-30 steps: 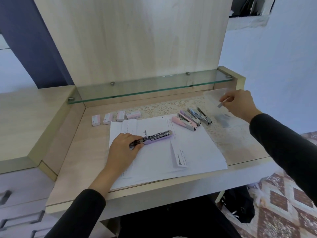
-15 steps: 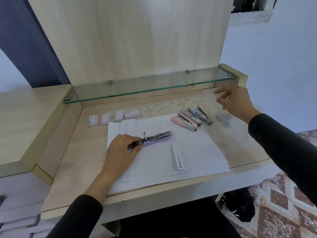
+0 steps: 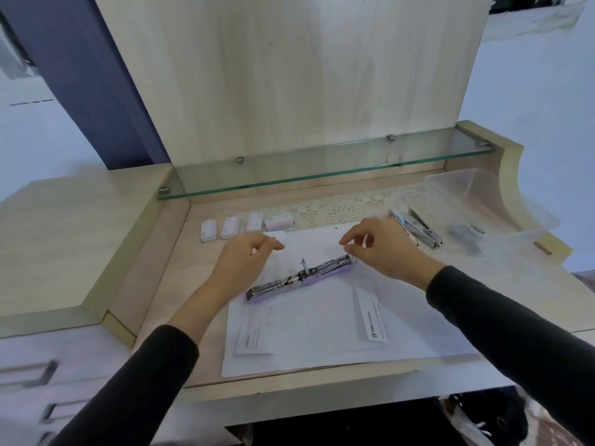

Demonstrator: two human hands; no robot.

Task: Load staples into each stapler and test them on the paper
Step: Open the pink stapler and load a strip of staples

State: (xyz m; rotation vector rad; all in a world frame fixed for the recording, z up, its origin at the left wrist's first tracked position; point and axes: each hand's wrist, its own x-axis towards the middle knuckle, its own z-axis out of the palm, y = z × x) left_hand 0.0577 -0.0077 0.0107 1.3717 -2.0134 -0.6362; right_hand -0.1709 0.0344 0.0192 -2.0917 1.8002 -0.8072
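The lilac plastic-and-metal stapler point(image 3: 302, 278) lies swung fully open and flat on the white sheets of paper point(image 3: 322, 342) in the middle of the pale wooden desk point(image 3: 185, 265), slanting from near left to far right. My left hand point(image 3: 240, 263) is over the paper just beyond the stapler's near end and apart from it. Its fingers point(image 3: 257, 249) are released, loosely curled and holding nothing. My right hand point(image 3: 381, 247) is at the stapler's far end, fingers point(image 3: 352, 249) bent with the tips gathered right at the metal nose. I cannot tell whether they pinch a strip of staples or only touch the stapler. A folded white slip with dark print point(image 3: 370, 320) lies on the paper nearer to me. Along the far left edge of the paper sit four small pink-and-white staple boxes point(image 3: 230, 227) in a row. Behind my right hand, partly hidden by it, lie more grey metal staplers point(image 3: 425, 233) on a cream lace mat point(image 3: 338, 210). Just right of them is a clear plastic tub point(image 3: 460, 185) with blurred dark grey pieces point(image 3: 463, 236) in it. A glass shelf point(image 3: 322, 169) runs across the back, above the desk.
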